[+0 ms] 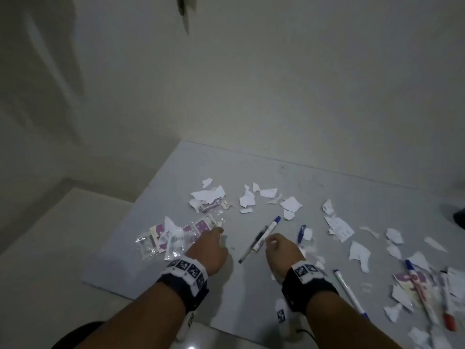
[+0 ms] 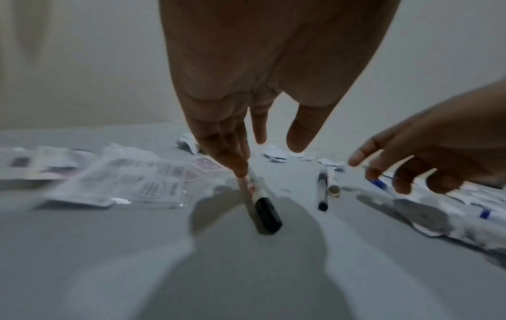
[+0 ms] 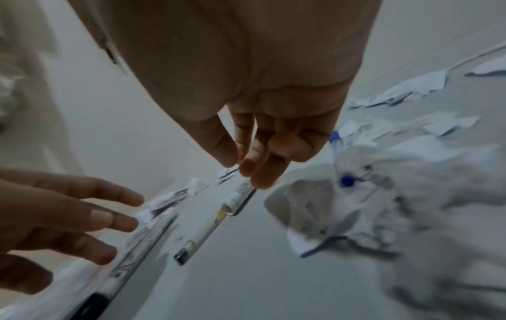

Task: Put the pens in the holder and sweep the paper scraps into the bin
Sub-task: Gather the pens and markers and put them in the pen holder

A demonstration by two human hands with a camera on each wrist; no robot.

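Observation:
Torn white paper scraps (image 1: 247, 199) lie all over a grey mat (image 1: 314, 182). My left hand (image 1: 219, 233) reaches down with straight fingers. Its fingertips (image 2: 238, 167) touch a white marker with a black cap (image 2: 267, 213), and the thumb stands apart. A white marker with a blue cap (image 1: 270, 229) and a thin black pen (image 1: 251, 248) lie side by side between my hands. My right hand (image 1: 270, 241) hovers over that white marker (image 3: 239, 192) with loosely curled fingers and holds nothing. Further pens (image 1: 348, 289) lie at the right. No holder or bin shows.
Clear plastic wrappers with purple print (image 1: 173, 239) lie left of my left hand. A blue-capped pen (image 1: 301, 234) sits among scraps right of my right hand. A dark object (image 1: 460, 217) shows at the right edge. White walls close the back and left.

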